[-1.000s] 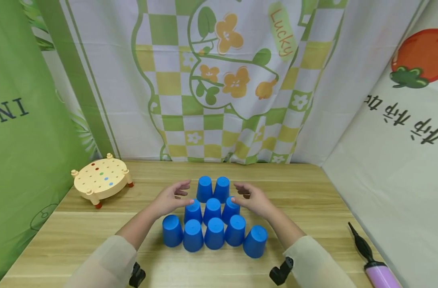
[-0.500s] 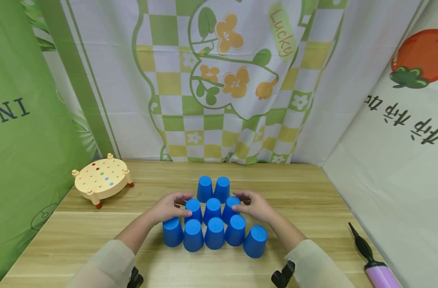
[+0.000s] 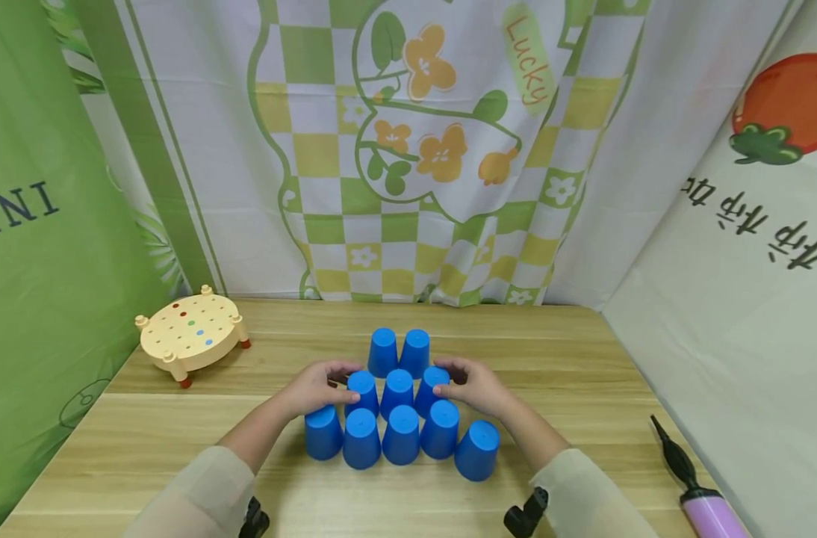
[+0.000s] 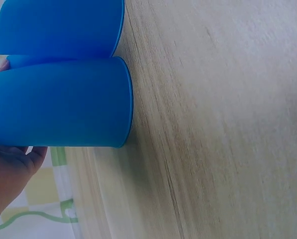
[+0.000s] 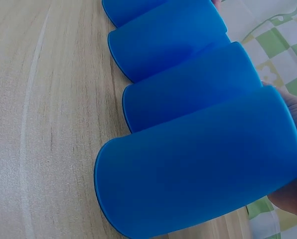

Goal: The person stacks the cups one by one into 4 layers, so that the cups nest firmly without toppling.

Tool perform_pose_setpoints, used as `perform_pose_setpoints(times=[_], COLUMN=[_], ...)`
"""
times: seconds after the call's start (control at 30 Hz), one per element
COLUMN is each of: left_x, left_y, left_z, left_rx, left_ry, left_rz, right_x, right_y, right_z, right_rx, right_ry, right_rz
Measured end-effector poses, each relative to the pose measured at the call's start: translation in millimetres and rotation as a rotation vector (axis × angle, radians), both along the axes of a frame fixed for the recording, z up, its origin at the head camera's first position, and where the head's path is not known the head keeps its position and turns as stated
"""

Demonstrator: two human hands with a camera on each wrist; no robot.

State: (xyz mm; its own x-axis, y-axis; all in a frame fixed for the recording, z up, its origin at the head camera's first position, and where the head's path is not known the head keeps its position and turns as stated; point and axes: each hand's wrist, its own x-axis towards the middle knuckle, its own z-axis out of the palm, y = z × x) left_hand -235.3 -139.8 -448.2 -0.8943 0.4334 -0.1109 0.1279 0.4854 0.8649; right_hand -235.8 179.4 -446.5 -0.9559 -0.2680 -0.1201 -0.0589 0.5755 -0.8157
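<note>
Upside-down blue cups stand in three rows in the head view: two at the back, three in the middle and several in front. My left hand (image 3: 319, 388) grips the left cup (image 3: 363, 390) of the middle row, thumb on its near side and fingers behind. On the other end of that row, my right hand (image 3: 476, 385) holds the right cup (image 3: 430, 390) the same way. Between them stands the middle cup (image 3: 398, 390). Front-row cups (image 4: 59, 102) hide most of the left hand in the left wrist view, and a front cup (image 5: 198, 164) partly covers the right hand in its wrist view.
Two back cups (image 3: 383, 353) stand just beyond the hands. A round cream pegboard stand (image 3: 192, 334) sits at the back left of the wooden table (image 3: 550, 344). A hand pump (image 3: 694, 478) with a purple barrel lies at the right edge. Curtains (image 3: 395, 258) close off the back.
Both hands have come down and toward me from beside the back cups onto the outer cups of the middle row. They have barely moved in the last half second.
</note>
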Motion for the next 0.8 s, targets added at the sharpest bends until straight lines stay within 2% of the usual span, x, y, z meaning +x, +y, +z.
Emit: perform_pose_setpoints(times=[0.13, 0.27, 0.5, 0.63, 0.8], left_x=[-4.2, -10.5, -27.3, -36.1, -44.4], left_y=[-3.8, -9.5, -13.6, -13.5, -11.2], left_z=[2.3, 10.2, 24.2, 23.6, 15.7], left_rx=[0.021, 0.029, 0.032, 0.043, 0.06], left_ry=[0.008, 0.022, 0.04, 0.023, 0.024], left_rz=[0.027, 0.073, 0.144, 0.192, 0.245], right_x=[0.6, 0.8, 1.6, 1.5, 1.1], right_y=[-1, -1, 1, 1, -1], right_z=[0.1, -1.0, -1.7, -2.8, -3.5], right_rx=[-0.008, -0.009, -0.021, -0.032, -0.024], right_ry=[-0.001, 0.011, 0.015, 0.015, 0.017], right_rz=[-0.006, -0.007, -0.021, -0.02, -0.024])
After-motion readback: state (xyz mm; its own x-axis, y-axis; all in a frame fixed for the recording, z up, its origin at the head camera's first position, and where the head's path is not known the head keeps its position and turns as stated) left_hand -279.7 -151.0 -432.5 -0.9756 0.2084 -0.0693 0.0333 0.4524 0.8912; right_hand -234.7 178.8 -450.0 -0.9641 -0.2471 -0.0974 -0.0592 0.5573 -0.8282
